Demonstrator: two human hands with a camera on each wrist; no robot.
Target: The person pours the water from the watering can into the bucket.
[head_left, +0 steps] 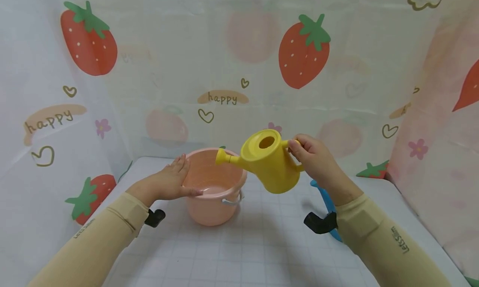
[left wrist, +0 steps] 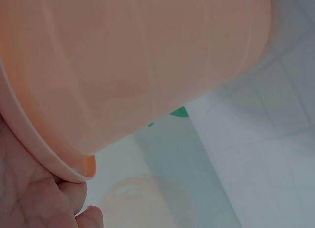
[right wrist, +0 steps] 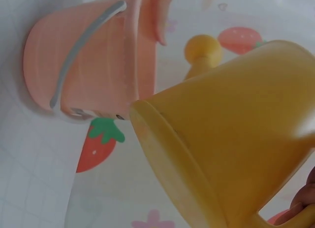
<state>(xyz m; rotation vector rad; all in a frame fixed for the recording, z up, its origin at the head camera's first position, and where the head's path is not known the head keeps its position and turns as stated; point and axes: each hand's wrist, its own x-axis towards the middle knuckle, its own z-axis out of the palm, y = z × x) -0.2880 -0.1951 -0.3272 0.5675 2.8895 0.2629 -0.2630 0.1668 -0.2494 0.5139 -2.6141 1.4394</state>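
Observation:
A pink bucket [head_left: 213, 212] stands upright with its grey handle [head_left: 233, 202] hanging down the side. My left hand [head_left: 168, 181] rests on the bucket's left rim, fingers straight and the thumb along the near edge. In the left wrist view the palm lies against the bucket rim [left wrist: 34, 132]. Gripped by its handle in my right hand [head_left: 316, 158] is a yellow watering can [head_left: 275, 170], held up off the table and tipped slightly left. Its spout head [head_left: 222, 157] is over the bucket's opening. No water stream shows.
A blue curved plastic object [head_left: 325, 197] lies on the table to the right, partly hidden by the right wrist. The white grid-patterned tabletop [head_left: 239, 253] is enclosed by printed curtains with strawberries [head_left: 304, 56]. Black camera mounts [head_left: 320, 223] jut from both wrists.

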